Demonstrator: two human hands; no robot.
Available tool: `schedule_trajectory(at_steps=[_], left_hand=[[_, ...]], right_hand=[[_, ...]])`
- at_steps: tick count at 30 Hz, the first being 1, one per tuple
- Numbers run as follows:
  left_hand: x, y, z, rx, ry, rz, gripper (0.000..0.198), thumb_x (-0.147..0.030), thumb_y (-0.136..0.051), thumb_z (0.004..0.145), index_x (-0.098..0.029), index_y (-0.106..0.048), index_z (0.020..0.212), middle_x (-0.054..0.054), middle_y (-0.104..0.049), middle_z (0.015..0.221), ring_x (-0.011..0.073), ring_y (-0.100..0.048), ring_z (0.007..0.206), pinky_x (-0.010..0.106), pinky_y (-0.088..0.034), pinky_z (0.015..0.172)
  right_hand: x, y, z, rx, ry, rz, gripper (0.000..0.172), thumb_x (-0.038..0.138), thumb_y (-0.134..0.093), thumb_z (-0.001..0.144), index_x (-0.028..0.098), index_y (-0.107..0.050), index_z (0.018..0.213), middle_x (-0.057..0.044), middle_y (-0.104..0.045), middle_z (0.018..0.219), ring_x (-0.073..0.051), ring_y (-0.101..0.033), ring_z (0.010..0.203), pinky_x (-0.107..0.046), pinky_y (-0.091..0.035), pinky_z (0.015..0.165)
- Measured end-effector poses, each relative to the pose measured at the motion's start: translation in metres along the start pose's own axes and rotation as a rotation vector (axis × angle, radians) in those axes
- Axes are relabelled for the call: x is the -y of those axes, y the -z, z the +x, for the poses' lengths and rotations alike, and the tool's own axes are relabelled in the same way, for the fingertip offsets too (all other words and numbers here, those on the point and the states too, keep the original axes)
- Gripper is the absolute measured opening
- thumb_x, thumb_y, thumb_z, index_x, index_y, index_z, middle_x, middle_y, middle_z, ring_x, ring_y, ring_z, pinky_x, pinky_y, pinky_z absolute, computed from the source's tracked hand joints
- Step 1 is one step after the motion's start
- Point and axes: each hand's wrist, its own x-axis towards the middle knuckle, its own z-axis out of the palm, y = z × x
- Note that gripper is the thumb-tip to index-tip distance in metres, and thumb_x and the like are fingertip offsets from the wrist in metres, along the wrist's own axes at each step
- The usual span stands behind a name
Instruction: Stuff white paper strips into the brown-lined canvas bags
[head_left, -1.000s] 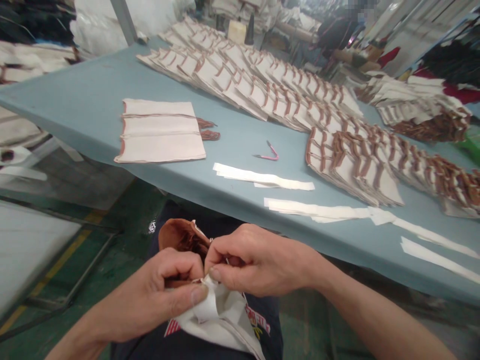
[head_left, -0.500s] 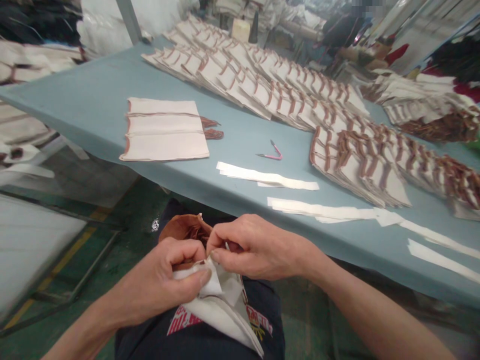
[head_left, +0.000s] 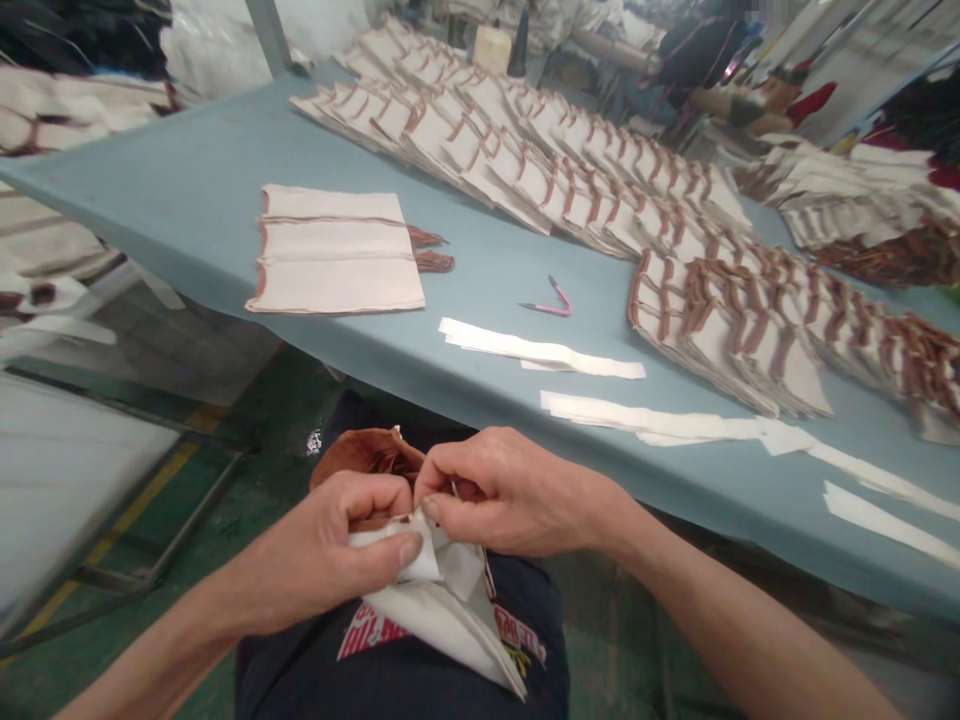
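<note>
Over my lap hangs a white cloth piece (head_left: pixel 439 620) with a brown, leather-like part bunched at its far end. My left hand (head_left: pixel 352 545) is closed on its upper edge, thumb lying flat along the white cloth. Close beside it, my right hand (head_left: pixel 510 495) pinches the same edge between thumb and forefinger. The two sets of fingertips almost meet, and they cover the exact spot being gripped. Beyond my hands, a flat white panel with brown edging (head_left: pixel 337 250) lies on the blue-covered table (head_left: pixel 195 200), brown strips sticking out of its right side.
Pink-handled thread snips (head_left: pixel 559 300) lie open on the table. White strips (head_left: pixel 540 350) are spread along its near edge. Long overlapping rows of white-and-brown pieces (head_left: pixel 517 170) fill the back and right. At lower left stands a metal frame (head_left: pixel 195 520).
The table scene has shifted slightly as my head moved. Both hands keep their grip on the cloth piece, with only tiny movement at the fingertips.
</note>
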Motion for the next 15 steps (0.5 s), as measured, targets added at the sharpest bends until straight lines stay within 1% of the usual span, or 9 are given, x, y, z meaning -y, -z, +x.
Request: schedule_trajectory(at_steps=[2,5,9,12,15], left_hand=[[-0.003,0.003,0.0,-0.017,-0.025,0.015,0.027,-0.043,-0.068,0.084,-0.022,-0.054,0.074,-0.008,-0.045,0.065,0.0104,-0.036,0.059,0.02,-0.028,0.051],[-0.011,0.009,0.0,-0.016,-0.076,0.061,0.025,-0.041,-0.067,0.087,-0.021,-0.057,0.077,-0.007,-0.049,0.069,0.0114,-0.041,0.061,0.02,-0.031,0.052],[-0.017,0.017,0.0,0.0,-0.139,0.165,0.04,-0.049,-0.056,0.101,-0.021,-0.055,0.072,-0.006,-0.045,0.068,0.0117,-0.04,0.06,0.021,-0.032,0.051],[-0.013,0.019,0.0,-0.088,-0.195,0.198,0.046,-0.049,-0.051,0.106,-0.022,-0.051,0.068,-0.006,-0.042,0.066,0.0115,-0.038,0.058,0.021,-0.03,0.05],[-0.009,0.018,-0.002,-0.235,-0.25,0.197,0.046,-0.044,-0.053,0.105,-0.021,-0.052,0.064,-0.006,-0.043,0.064,0.0111,-0.038,0.057,0.022,-0.029,0.049]], right_hand=[[0.002,0.002,0.0,-0.02,-0.026,-0.006,0.015,0.011,-0.064,0.095,0.019,-0.066,0.083,0.01,-0.049,0.064,-0.009,-0.041,0.057,-0.024,-0.03,0.061],[0.003,0.005,0.0,-0.069,-0.022,-0.013,0.014,0.013,-0.065,0.098,0.02,-0.067,0.086,0.009,-0.051,0.066,-0.009,-0.043,0.059,-0.024,-0.031,0.063],[0.0,0.004,0.004,-0.085,-0.006,-0.012,0.012,0.014,-0.065,0.1,0.02,-0.069,0.089,0.008,-0.056,0.07,-0.01,-0.046,0.062,-0.025,-0.033,0.064],[-0.003,-0.002,0.007,-0.148,0.008,0.019,0.01,0.019,-0.062,0.103,0.019,-0.07,0.097,0.004,-0.064,0.08,-0.012,-0.053,0.069,-0.025,-0.038,0.068],[-0.004,-0.017,0.005,-0.291,-0.004,0.12,0.016,0.032,-0.061,0.107,0.019,-0.071,0.111,0.0,-0.071,0.093,-0.015,-0.061,0.08,-0.026,-0.045,0.074]])
